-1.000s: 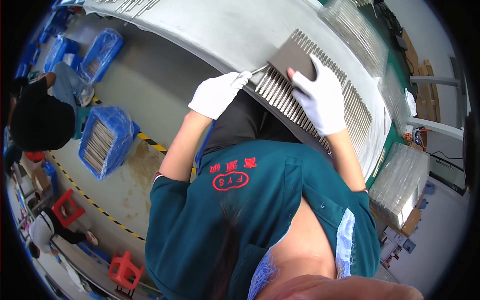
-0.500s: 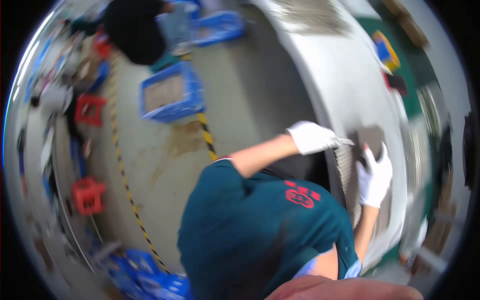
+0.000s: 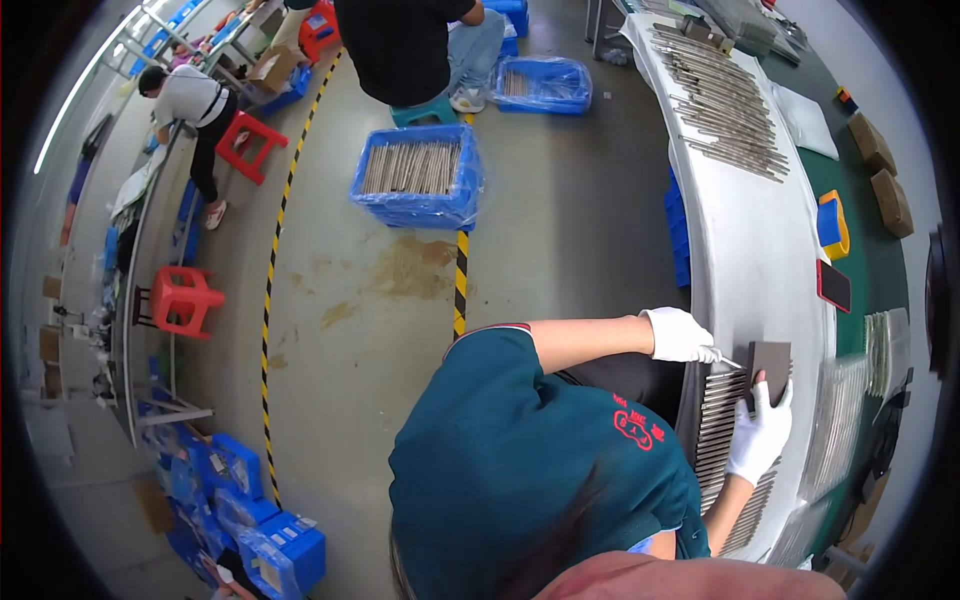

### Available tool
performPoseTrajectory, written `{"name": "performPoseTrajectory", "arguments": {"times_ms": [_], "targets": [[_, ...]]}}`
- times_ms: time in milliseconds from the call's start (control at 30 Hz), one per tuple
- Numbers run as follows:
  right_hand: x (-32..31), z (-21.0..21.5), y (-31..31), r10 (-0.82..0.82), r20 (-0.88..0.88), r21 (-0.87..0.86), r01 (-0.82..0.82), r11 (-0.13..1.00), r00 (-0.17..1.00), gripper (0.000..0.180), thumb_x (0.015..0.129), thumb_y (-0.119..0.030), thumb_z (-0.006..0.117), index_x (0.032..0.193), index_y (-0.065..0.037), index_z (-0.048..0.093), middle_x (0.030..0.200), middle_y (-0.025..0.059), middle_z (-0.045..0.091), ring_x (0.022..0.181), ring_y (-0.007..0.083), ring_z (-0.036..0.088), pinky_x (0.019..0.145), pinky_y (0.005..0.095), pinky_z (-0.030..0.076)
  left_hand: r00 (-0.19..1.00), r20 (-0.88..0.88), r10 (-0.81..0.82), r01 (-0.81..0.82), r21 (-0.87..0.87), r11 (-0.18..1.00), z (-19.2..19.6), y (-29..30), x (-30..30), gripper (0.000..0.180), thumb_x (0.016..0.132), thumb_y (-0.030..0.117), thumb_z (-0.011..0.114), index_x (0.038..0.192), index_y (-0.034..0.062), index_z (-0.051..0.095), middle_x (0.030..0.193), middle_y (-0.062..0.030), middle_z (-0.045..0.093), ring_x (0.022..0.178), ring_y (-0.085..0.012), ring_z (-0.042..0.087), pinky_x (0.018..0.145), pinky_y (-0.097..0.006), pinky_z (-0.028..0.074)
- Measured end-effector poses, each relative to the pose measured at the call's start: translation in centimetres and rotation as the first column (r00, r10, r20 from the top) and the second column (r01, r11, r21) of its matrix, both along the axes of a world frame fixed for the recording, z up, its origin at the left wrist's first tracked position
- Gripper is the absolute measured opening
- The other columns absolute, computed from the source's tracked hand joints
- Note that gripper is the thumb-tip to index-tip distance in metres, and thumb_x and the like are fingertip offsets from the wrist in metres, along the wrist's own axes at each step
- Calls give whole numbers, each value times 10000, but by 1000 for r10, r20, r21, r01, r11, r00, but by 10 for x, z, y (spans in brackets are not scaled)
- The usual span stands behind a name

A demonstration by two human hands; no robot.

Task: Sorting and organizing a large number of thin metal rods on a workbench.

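My left hand (image 3: 680, 336), in a white glove, is closed at the table's near edge. From its fingertips a thin metal rod (image 3: 732, 362) points toward a dark grey-brown rectangular block (image 3: 769, 366). My gloved right hand (image 3: 762, 430) grips the block's lower part, with one bare fingertip showing on its face. Below the block and beside both hands lies a row of thin metal rods (image 3: 715, 425), set side by side. Part of the row is hidden under my right hand and forearm.
More rods (image 3: 720, 95) lie spread at the table's far end. To the right are a red-edged phone (image 3: 833, 287), a yellow-and-blue object (image 3: 832, 225) and bagged rods (image 3: 835, 425). A blue crate of rods (image 3: 415, 210) stands on the floor near a seated person (image 3: 395, 50).
The view has shifted and sharpened, so the hands appear lower in the picture. The right hand still holds the block, and the left stays close beside it.
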State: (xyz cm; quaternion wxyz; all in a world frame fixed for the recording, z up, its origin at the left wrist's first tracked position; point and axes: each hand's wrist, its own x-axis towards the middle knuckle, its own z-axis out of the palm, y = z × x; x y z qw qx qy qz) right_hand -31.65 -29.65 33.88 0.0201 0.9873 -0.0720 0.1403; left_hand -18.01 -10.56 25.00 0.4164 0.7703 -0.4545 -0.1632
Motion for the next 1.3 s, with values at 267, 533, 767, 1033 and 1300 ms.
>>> {"name": "performPoseTrajectory", "arguments": {"times_ms": [267, 533, 767, 1033, 1300], "targets": [[-11, 3, -5, 18, -61, 39, -15, 999, 998, 582, 664, -86, 779, 1217, -190, 632, 1345, 224, 498, 1092, 381, 553, 936, 435, 449, 994, -82, -71, 85, 184, 979, 17, 2, 3, 370, 949, 457, 454, 1016, 144, 640, 822, -143, 664, 753, -373, 629, 670, -461, 492], [-25, 5, 0, 96, -16, 11, -96, 995, 995, 617, 616, -67, 806, 1195, -202, 643, 1317, 215, 517, 1060, 384, 563, 918, 445, 454, 983, -182, -25, 56, 168, 984, 21, 4, -1, 325, 948, 417, 467, 976, 135, 628, 794, -137, 661, 711, -376, 621, 633, -466, 480], [16, 5, 6, 23, 0, -5, -23, 1000, 1000, 560, 668, -75, 776, 1198, -195, 642, 1303, 211, 527, 999, 376, 578, 886, 432, 467, 995, 102, 15, -23, 82, 996, 5, 1, -5, 226, 899, 365, 513, 933, 169, 619, 763, -140, 639, 695, -379, 611, 616, -471, 471], [-22, 12, 2, 24, -97, 55, -19, 998, 995, 594, 637, -16, 773, 1197, -177, 655, 1330, 227, 509, 1074, 386, 584, 929, 413, 471, 999, 49, 1, -7, 105, 994, 5, 2, -3, 215, 896, 351, 509, 948, 170, 612, 762, -146, 640, 696, -384, 612, 617, -471, 476], [0, 4, 5, -1, -52, 38, 3, 999, 999, 591, 687, -76, 762, 1245, -206, 620, 1346, 232, 495, 1074, 394, 573, 921, 423, 468, 980, 191, 63, -85, 110, 990, 5, 0, -10, 205, 898, 339, 502, 925, 165, 605, 775, -136, 649, 682, -375, 620, 600, -477, 483]]}}
